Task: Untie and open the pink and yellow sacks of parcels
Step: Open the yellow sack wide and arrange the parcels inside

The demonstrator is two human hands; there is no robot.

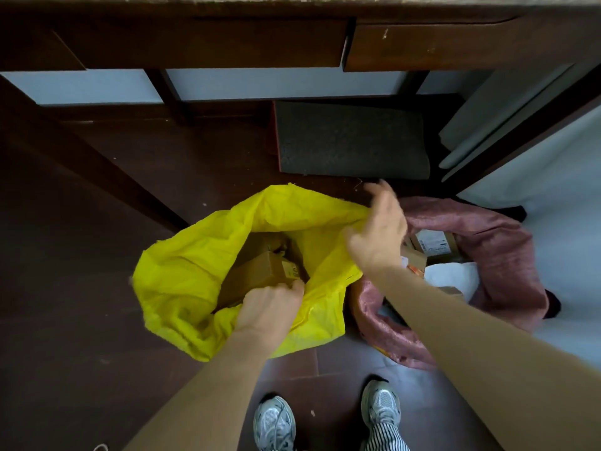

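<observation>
Since both sacks stand side by side on the dark floor with mouths already gaping, what remains looks like spreading the rims. The yellow sack (pixel 182 288) is thin, limp cloth, likely light and slippery, best taken at its rim: the left hand (pixel 270 304) pinches the near edge, the right hand (pixel 379 229) grips the far corner. Cardboard parcels (pixel 260 271) inside give it weight. The pink sack (pixel 500 255) sits touching on the right, coarser weave, under the right forearm. A grey mat (pixel 351 141) and wooden cabinet (pixel 195 43) crowd the far side.
</observation>
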